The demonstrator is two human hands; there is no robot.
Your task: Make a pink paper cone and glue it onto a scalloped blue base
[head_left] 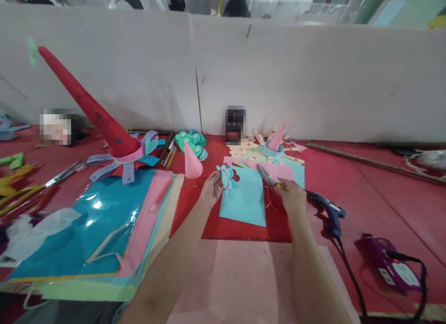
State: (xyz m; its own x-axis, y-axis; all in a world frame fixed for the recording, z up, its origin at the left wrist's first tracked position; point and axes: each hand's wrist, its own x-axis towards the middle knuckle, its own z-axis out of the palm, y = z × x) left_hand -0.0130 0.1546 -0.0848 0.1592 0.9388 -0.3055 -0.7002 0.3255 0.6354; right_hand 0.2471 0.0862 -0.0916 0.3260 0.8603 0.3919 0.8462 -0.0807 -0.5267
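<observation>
Between the fingertips of my left hand (213,184) is a light blue paper cutout (228,177) with scalloped, flower-like edges and a red part. My right hand (291,192) is closed round scissors (266,175), whose blades point up and left, apart from the cutout. Beneath both lies a light blue paper sheet (243,208). A pink paper strip (258,170) lies behind it. To the left of the cutout stands a small pink paper cone (192,162). Behind my hands, another pink cone (278,137) rises from a ring of cream paper strips.
At left, a tall red cone (94,113) leans over stacked coloured sheets (101,212). Yellow-handled scissors (52,181) lie beyond. A corded glue gun (329,212) and a purple box (390,263) sit at right. A white partition (296,78) closes the back.
</observation>
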